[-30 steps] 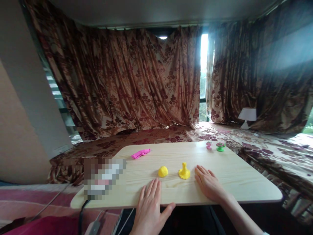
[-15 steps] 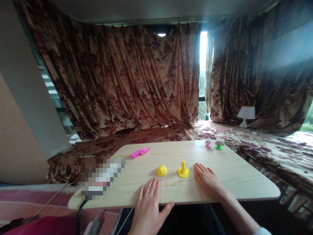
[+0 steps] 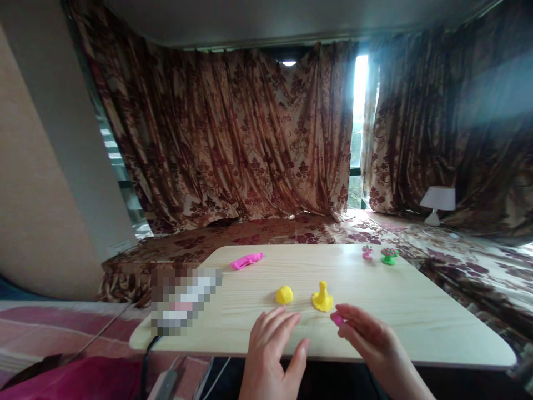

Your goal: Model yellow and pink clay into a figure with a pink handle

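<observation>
My right hand point(image 3: 368, 340) is raised just above the near edge of the light wooden table point(image 3: 416, 311), and its fingertips pinch a small pink clay bit point(image 3: 337, 319). My left hand point(image 3: 272, 347) hovers beside it, fingers loosely spread and holding nothing. Just beyond the hands sit a yellow clay ball point(image 3: 284, 294) and a yellow clay figure with a neck point(image 3: 322, 297). A pink clay strip point(image 3: 247, 260) lies at the far left of the table. A small pink clay piece point(image 3: 367, 253) and a green clay piece with pink dots point(image 3: 388, 256) stand at the far right.
A blurred-out object point(image 3: 183, 300) lies on the table's left end, with a cable point(image 3: 145, 361) hanging below it. Patterned curtains point(image 3: 250, 139) and a patterned bed cover point(image 3: 458, 250) surround the table. A white lamp point(image 3: 437, 201) stands at the right.
Both hands have lifted off the table and drawn back toward me. My right hand now pinches a small pink clay bit. The view has shifted slightly.
</observation>
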A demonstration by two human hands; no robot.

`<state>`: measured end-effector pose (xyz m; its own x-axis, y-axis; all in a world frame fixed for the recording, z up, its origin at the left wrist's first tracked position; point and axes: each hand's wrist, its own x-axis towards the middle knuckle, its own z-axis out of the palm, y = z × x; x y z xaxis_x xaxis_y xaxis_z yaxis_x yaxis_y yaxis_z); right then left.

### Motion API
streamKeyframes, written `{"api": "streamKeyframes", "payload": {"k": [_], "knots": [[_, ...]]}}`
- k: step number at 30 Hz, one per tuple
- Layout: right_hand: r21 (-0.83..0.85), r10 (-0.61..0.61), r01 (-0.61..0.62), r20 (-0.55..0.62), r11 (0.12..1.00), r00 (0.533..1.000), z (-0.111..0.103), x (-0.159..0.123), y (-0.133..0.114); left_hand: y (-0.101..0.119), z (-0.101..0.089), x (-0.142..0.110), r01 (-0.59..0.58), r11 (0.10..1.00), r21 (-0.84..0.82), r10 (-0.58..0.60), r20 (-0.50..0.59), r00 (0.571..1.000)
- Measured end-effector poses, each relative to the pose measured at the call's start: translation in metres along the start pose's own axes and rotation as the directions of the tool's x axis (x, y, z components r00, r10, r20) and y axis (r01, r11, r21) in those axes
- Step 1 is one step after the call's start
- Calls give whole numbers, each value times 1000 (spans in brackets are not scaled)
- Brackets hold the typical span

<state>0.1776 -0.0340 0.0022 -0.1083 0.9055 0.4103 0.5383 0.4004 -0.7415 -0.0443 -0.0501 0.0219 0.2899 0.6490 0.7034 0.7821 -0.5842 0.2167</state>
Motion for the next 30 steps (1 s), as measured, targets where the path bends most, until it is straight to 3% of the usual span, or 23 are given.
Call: {"api": "streamKeyframes", "payload": {"k": [4, 7, 11, 14, 18, 23, 30], "knots": [[464, 17, -33, 38, 885, 999, -3, -15, -56, 24, -18, 5, -103, 989, -105, 92, -106, 990], [547, -45, -5, 78, 837, 996, -5, -19, -81, 36, -26, 5, -141, 982, -129, 118, -171, 978], [608, 25, -87, 110, 789, 994, 0, -20, -77, 39, -29, 6, -116, 985, -124, 82, -248, 965], [547, -94, 64, 28, 834, 995, 0, -22, -69, 35, -28, 6, -113, 981, -156, 77, -217, 973], [364, -384, 348, 28, 864, 923, -9, -23, -74, 27, -27, 4, -128, 957, -259, 96, -131, 987], [227, -469, 463, -29, 857, 883, -16, -19, -85, 31, -32, 4, -28, 891, -454, 14, -35, 999], [121, -551, 554, -58, 824, 832, -14, -19, -85, 40, -31, 7, 239, 625, -743, -171, 169, 971]]}}
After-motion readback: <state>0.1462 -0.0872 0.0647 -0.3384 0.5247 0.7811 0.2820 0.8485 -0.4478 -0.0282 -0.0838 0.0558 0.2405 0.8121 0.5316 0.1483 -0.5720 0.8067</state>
